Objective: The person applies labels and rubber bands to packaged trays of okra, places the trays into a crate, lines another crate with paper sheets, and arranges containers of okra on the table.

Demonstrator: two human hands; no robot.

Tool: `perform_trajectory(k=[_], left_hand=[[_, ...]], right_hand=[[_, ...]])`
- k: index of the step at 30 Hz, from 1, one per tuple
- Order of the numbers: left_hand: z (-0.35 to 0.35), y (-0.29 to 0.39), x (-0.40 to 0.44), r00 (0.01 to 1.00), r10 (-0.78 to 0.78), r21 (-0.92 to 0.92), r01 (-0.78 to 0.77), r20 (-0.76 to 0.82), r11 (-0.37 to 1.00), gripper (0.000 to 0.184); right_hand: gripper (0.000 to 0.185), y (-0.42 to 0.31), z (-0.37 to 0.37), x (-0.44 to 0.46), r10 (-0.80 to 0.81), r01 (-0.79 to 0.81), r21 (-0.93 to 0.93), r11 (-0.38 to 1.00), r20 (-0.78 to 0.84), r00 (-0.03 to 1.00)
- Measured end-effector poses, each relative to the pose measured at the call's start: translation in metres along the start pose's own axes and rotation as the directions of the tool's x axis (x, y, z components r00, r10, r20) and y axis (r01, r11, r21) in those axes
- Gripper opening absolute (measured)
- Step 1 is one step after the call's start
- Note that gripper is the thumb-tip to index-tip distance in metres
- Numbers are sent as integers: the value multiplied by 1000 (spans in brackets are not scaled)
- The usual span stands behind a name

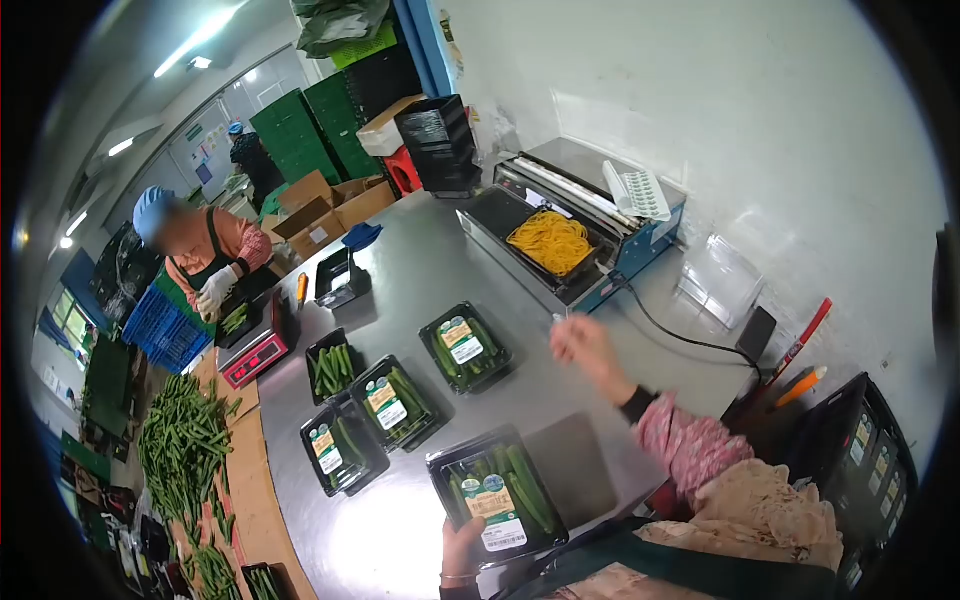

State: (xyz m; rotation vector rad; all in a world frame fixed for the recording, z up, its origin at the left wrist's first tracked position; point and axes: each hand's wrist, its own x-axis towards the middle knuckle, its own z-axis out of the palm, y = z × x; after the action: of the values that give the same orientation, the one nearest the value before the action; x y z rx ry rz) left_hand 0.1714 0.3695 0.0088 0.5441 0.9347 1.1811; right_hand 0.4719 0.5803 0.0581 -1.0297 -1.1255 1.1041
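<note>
My left hand (pixel 462 549) grips the lower left corner of a clear-lidded black tray of green vegetables (pixel 530 490), with the thumb on its label. Off to the right, my right hand (pixel 583 345) is raised over the metal table, its fingers drawn together around something small and pale at the fingertips that I cannot make out. Labelled packs stand beyond the held tray: one (pixel 465 348) near the table's middle, another (pixel 394 402) left of it, and a third (pixel 343 449) nearer the left edge. An unlabelled tray of green pods (pixel 331 368) is behind them.
A wrapping machine (pixel 510 200) holds a tray of yellow rubber bands (pixel 552 243). A co-worker (pixel 215 245) in white gloves handles pods at a red scale (pixel 257 358). Loose green pods (pixel 185 435) lie at the left. A black cable (pixel 680 340) crosses the table's right side.
</note>
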Motion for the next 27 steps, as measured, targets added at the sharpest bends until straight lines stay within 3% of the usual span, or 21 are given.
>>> perform_trajectory(k=[1, 3, 6, 8, 11, 13, 16, 19, 23, 26, 27], left_hand=[[3, -3, 2, 1000, 6, -5, -6, -11, 1000, 46], [5, -12, 4, 999, 12, -9, -13, -50, 1000, 47], [9, -19, 4, 992, -26, -9, 25, -120, 1000, 48], [21, -13, -2, 985, -92, -19, 91, -147, 996, 49], [13, -42, -3, 934, 37, 49, -21, -357, 999, 29], [27, -27, -15, 934, 13, 71, 13, -358, 997, 36], [27, -10, -27, 945, -9, 160, 64, -326, 985, 40], [10, -22, -22, 949, 4, -49, -21, -315, 999, 50], [6, -24, -20, 960, -37, -84, 14, -277, 996, 50], [4, -21, -17, 972, -39, -76, 22, -231, 997, 50], [4, -18, -18, 973, -53, -79, 36, -225, 996, 50]], right_hand=[[18, -19, -18, 24, -158, 153, -76, 985, -67, 985], [19, -27, -52, 86, -326, 282, -272, 920, -129, 937], [19, -22, -79, 156, -542, 385, -685, 618, -17, 840], [17, -8, -82, 189, -583, 405, -845, 348, 143, 799], [15, 21, -79, 225, -409, 318, -947, -35, 304, 860], [14, 41, -78, 239, -431, 297, -948, -116, 317, 845], [11, 59, -87, 256, -406, 338, -936, -101, 349, 845], [9, 42, -85, 251, -384, 319, -943, -89, 328, 863], [9, 46, -85, 244, -450, 272, -961, -40, 261, 854], [10, 38, -82, 245, -311, 158, -988, 4, 148, 939], [11, 36, -81, 244, -333, 169, -985, 48, 143, 932]])
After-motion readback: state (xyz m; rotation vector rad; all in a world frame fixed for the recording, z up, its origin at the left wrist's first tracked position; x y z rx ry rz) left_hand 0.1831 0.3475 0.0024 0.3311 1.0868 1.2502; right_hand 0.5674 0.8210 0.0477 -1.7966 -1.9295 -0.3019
